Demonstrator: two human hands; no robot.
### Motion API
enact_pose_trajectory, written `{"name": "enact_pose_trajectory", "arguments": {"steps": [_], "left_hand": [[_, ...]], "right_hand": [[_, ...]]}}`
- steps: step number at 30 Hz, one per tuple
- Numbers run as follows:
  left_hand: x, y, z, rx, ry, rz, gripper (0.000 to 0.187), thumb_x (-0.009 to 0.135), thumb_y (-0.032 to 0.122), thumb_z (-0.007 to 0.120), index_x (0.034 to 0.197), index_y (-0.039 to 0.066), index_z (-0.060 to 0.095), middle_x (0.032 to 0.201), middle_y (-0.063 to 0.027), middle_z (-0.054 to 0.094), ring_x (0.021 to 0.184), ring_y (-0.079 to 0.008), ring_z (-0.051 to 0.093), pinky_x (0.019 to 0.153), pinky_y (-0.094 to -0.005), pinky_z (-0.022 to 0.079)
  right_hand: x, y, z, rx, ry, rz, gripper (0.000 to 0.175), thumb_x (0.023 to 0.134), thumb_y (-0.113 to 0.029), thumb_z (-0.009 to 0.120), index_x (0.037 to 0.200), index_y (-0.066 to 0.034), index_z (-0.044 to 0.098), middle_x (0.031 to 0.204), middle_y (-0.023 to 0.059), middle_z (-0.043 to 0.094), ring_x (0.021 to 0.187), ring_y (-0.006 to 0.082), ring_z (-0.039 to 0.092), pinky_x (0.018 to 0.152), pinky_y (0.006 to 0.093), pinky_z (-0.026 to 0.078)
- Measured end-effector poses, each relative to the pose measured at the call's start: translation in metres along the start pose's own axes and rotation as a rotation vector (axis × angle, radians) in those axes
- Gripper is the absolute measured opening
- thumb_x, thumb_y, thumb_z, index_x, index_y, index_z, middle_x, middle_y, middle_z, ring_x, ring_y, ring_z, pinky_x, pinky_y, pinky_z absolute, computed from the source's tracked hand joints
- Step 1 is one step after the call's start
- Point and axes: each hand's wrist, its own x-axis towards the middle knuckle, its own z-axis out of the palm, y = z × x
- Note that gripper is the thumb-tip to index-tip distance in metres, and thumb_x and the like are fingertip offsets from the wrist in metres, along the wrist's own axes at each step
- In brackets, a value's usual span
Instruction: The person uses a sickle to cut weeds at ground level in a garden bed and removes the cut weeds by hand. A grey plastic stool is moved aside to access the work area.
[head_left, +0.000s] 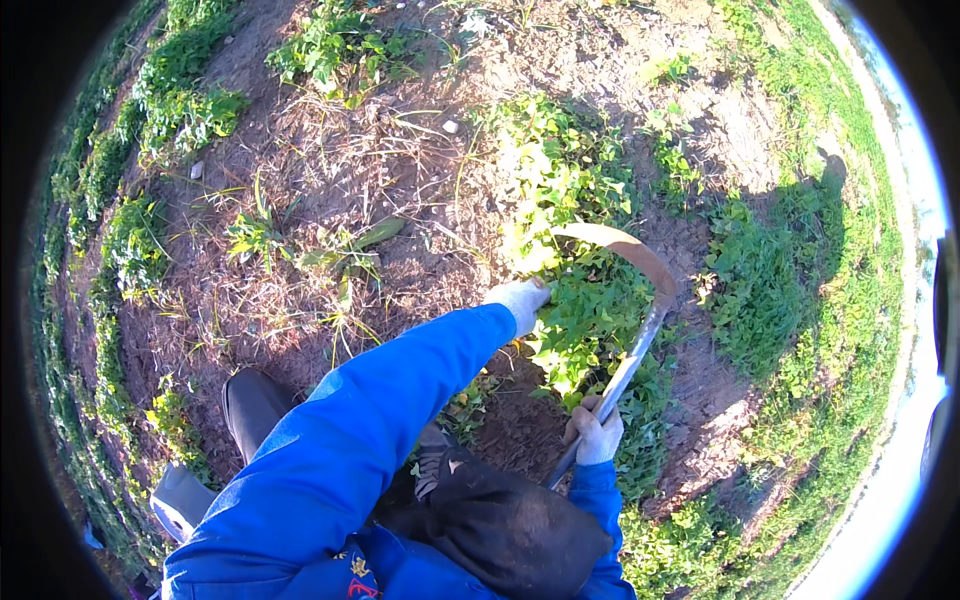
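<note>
My right hand (596, 433), in a pale knit glove, is wrapped around the metal handle (634, 346) of a sickle. The sickle's curved, rust-brown blade (636, 255) arches over a row of green leafy vines (592, 304), its tip toward the left. My left hand (521, 301), gloved too, reaches across to the left edge of those vines, below and left of the blade. Its fingers look curled at the leaves, but whether they grip any stems is hidden. Some vine leaves are yellowish.
My dark-trousered knee (517, 525) is bent close to the sickle's handle end. Dry soil with straw and weeds (360, 165) lies to the left, with a small pale stone (450, 127) on it. A grey object (180, 499) is at lower left. More green rows (765, 277) stretch along the right.
</note>
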Motion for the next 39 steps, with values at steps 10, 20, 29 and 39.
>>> {"name": "enact_pose_trajectory", "arguments": {"steps": [10, 20, 29, 39], "left_hand": [[-0.013, -0.006, -0.002, -0.212, -0.007, -0.024, 0.049, 0.093, 0.009, 0.052, 0.141, 0.013, 0.060, 0.124, -0.0209, 0.071, 0.114, -0.0387, 0.069, 0.097, -0.0454, 0.055], [-0.119, -0.043, 0.024, -0.536, 0.376, 0.177, 0.029, 0.098, 0.017, 0.061, 0.124, 0.013, 0.072, 0.107, -0.0152, 0.075, 0.100, -0.0368, 0.072, 0.090, -0.0435, 0.057], [-0.147, -0.037, 0.003, -0.119, 0.585, 0.053, 0.031, 0.092, 0.017, 0.061, 0.117, 0.029, 0.073, 0.103, -0.0091, 0.071, 0.092, -0.0348, 0.072, 0.078, -0.0493, 0.057], [-0.166, -0.035, 0.010, 0.036, 0.745, 0.179, 0.026, 0.085, 0.014, 0.066, 0.105, 0.028, 0.075, 0.089, -0.0035, 0.067, 0.079, -0.0308, 0.069, 0.068, -0.0468, 0.055]], "right_hand": [[-0.027, -0.016, 0.001, -0.010, 0.019, -0.027, 0.026, 0.079, -0.012, 0.070, 0.095, 0.0021, 0.056, 0.065, 0.0093, 0.057, 0.046, 0.0182, 0.053, 0.044, 0.0306, 0.043], [-0.061, -0.013, -0.011, -0.073, -0.069, -0.034, 0.030, 0.077, -0.012, 0.075, 0.096, 0.0031, 0.058, 0.068, 0.0075, 0.059, 0.049, 0.0169, 0.055, 0.047, 0.0306, 0.046], [-0.050, -0.014, 0.029, -0.342, -0.115, -0.009, 0.029, 0.078, -0.013, 0.080, 0.100, -0.0004, 0.065, 0.069, 0.0029, 0.062, 0.052, 0.0114, 0.056, 0.049, 0.0274, 0.045], [-0.045, -0.025, 0.026, -0.198, -0.114, 0.009, 0.028, 0.080, -0.012, 0.078, 0.100, 0.0007, 0.062, 0.066, 0.0040, 0.059, 0.048, 0.0135, 0.054, 0.045, 0.0286, 0.043]]}}
